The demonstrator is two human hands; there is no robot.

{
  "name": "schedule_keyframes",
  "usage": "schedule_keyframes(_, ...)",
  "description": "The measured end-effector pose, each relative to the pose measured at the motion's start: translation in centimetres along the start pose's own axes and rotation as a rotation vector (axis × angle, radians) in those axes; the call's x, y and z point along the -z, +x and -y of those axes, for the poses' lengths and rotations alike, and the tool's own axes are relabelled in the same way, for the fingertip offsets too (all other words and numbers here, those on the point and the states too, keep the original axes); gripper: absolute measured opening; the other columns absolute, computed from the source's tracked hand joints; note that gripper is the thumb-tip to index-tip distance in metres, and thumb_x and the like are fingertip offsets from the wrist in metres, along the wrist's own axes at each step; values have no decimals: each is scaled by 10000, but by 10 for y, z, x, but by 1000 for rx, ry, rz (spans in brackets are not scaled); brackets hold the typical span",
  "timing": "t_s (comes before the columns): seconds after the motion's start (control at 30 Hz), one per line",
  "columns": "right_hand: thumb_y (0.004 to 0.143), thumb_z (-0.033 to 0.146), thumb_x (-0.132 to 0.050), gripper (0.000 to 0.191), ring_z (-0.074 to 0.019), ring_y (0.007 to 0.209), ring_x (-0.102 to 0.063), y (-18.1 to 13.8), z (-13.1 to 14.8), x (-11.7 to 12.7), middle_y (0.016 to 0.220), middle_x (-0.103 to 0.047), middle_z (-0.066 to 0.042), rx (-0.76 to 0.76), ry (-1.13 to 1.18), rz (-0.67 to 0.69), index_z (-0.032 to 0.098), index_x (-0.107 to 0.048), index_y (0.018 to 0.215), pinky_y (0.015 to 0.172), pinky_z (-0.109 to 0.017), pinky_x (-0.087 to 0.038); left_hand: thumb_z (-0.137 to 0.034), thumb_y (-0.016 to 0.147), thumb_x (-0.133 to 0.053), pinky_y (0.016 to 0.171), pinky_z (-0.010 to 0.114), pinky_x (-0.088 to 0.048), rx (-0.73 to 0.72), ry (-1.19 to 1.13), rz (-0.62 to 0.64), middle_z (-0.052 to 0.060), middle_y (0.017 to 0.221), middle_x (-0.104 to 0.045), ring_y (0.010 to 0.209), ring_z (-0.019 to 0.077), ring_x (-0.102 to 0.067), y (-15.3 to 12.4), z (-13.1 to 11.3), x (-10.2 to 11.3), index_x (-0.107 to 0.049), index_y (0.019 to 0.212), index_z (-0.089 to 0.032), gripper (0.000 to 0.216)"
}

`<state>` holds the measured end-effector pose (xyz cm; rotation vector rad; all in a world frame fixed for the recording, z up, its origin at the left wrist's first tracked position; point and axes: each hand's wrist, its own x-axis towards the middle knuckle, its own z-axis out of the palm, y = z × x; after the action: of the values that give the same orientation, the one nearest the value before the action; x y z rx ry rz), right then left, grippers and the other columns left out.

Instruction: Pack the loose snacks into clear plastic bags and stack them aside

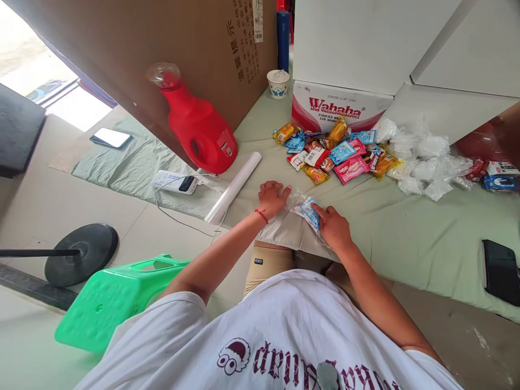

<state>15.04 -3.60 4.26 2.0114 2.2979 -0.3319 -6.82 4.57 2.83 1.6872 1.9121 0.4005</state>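
A small blue-and-white snack packet (310,213) lies at the front of the cloth-covered table, on clear plastic film (298,199) that also shows around it. My right hand (335,228) is closed on the packet's right side, its index finger laid along the top. At the film's left end, my left hand (273,198) has curled fingers, with the thumb against the crinkled edge; the fingertips are partly hidden. Behind both hands sits a pile of colourful wrapped snacks (351,169). To its right is a heap of film-wrapped bundles (426,160).
A white film roll (235,187) lies left of my hands, near a red jug (203,130) and a power bank (174,182) with a cable. White boxes (349,43) and a paper cup (278,84) stand behind. A dark phone (500,271) rests at the right edge.
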Motion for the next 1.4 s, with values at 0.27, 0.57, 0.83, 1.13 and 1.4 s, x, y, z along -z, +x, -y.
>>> schedule_keyframes(0.27,1049,244,-383,555,-169,781,-618,0,0,-1,1113,-605,-61,-6,-8,33,404,-416,1580,642,-268,-398,-434,770,-738,1171,510,-336,-151,87,142,111,1599,-441,1502,389,-292,-2,-19,-10,-737,982,-200,315)
schedule_keyframes(0.57,1046,243,-356,558,-173,719,-613,3,5,5,1107,-600,-79,26,-50,42,398,-424,1577,630,-286,-399,-241,829,-636,736,317,-472,-304,125,178,52,845,-715,831,230,-661,-6,-47,14,-708,883,-196,100)
schedule_keyframes(0.83,1034,236,-386,507,-176,715,-605,1,2,-5,1082,-612,-78,12,73,-17,358,-539,1502,613,-279,-396,-283,986,-455,760,336,-462,-262,191,132,112,898,-755,867,263,-706,-74,-73,-21,-764,893,-199,333)
schedule_keyframes(1.13,984,287,-404,405,-212,920,-622,14,-28,-21,1014,-680,-88,94,743,-170,187,-678,1265,850,-335,-508,-429,805,-764,718,270,-452,57,-76,29,43,976,-720,867,199,-666,-56,-48,-31,-658,1224,-205,486)
schedule_keyframes(1.4,771,534,-658,470,-118,588,-449,18,-93,-2,741,-584,11,-130,1228,-37,163,-715,1054,561,-264,-411,-572,721,-756,856,343,-453,34,123,208,136,1197,-666,1210,354,-568,-45,-57,-32,-720,928,-201,427)
